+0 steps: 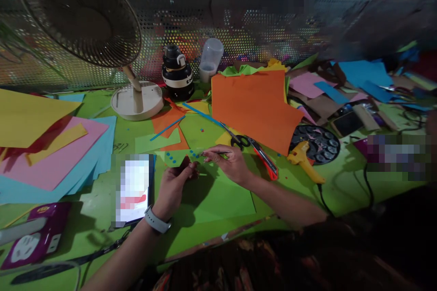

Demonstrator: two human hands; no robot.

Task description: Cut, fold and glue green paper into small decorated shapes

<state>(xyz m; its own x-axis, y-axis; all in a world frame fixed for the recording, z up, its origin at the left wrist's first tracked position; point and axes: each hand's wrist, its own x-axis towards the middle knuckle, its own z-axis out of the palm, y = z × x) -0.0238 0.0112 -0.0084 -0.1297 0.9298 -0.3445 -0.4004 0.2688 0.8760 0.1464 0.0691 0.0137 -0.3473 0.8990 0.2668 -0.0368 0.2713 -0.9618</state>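
My right hand (231,163) is closed in a pinch round a thin, slender tool (222,152), perhaps tweezers. Its tip points left, close to small blue paper pieces (192,153) on a green sheet (225,200). More blue bits (170,158) lie just left of these. Opposite it, my left hand (173,188), with a pale watch band on the wrist, has its fingers pinched together. A small dark shape shows at its fingertips, too unclear to name. Black-handled scissors (240,142) and a red utility knife (264,158) lie beyond my right hand.
A phone (134,188) with a lit screen lies left of my left hand. A fan (136,100), a black bottle (177,75) and orange sheets (252,104) stand or lie behind. On the right is a yellow glue gun (305,160) with a cord; coloured paper (61,154) lies left.
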